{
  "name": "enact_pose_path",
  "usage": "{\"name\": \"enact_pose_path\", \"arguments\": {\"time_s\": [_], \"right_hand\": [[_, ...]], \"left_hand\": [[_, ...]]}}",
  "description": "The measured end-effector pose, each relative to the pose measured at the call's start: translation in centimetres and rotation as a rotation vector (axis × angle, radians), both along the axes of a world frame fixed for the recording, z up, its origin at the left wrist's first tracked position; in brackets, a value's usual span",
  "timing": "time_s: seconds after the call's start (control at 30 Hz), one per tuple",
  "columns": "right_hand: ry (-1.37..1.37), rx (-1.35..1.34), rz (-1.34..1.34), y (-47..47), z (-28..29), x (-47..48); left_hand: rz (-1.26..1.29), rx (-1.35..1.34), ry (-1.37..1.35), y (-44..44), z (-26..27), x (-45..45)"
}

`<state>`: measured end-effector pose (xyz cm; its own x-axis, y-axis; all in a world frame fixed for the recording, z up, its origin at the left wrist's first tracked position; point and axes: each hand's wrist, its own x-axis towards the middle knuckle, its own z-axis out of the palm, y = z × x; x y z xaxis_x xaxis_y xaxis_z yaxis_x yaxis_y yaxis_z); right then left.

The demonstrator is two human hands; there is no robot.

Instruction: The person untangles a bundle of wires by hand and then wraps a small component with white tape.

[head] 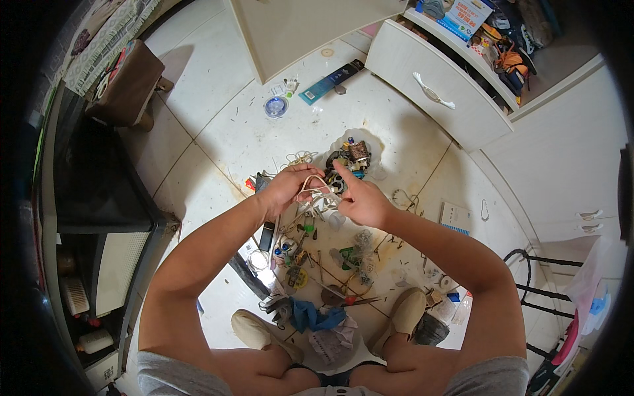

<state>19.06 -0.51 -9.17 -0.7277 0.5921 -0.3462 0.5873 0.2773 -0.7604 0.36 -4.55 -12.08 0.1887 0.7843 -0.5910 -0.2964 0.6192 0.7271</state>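
Note:
My left hand (pixel 292 188) has its fingers closed on a looped white cable (pixel 311 179). Close by on its right, my right hand (pixel 364 202) points its index finger up and to the left; its other fingers are curled near the cable, and whether they grip it is hidden. Just beyond the hands, a clear plastic bag (pixel 379 143) holds a pile of small parts, among them a copper-coloured coil (pixel 358 150). More thin cable (pixel 299 158) lies coiled behind my left hand. Under and below the hands, cables and small parts are spread over the tiled floor.
A blue flat box (pixel 329 83) and a round blue-and-clear container (pixel 276 106) lie farther off. A partly open white drawer (pixel 431 84) stands at the upper right, a brown stool (pixel 126 84) at the upper left. Near my feet are a blue cloth (pixel 314 315) and a black bag (pixel 431 329).

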Motion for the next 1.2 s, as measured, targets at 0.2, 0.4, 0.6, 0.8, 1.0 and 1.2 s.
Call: {"name": "enact_pose_path", "arguments": {"time_s": [0.2,0.4,0.6,0.8,1.0,1.2], "right_hand": [[0.031,-0.013,-0.005,-0.32,0.13,-0.33],[0.043,-0.003,-0.013,-0.4,0.41,-0.5],[0.041,-0.001,-0.013,-0.28,0.58,-0.52],[0.09,-0.015,-0.013,-0.29,0.57,-0.28],[0.088,-0.069,-0.007,-0.22,0.59,-0.25],[0.081,-0.082,-0.009,-0.32,0.97,-0.37]], "left_hand": [[0.026,0.005,-0.057,0.07,0.18,-0.2],[0.02,0.004,-0.054,-0.03,0.12,-0.39],[-0.003,0.013,-0.031,-0.04,0.06,-0.56],[0.005,0.014,-0.032,0.0,0.47,-0.48],[0.01,0.029,-0.061,0.05,0.39,-0.75],[0.023,0.046,-0.059,0.1,0.14,-0.81]]}}
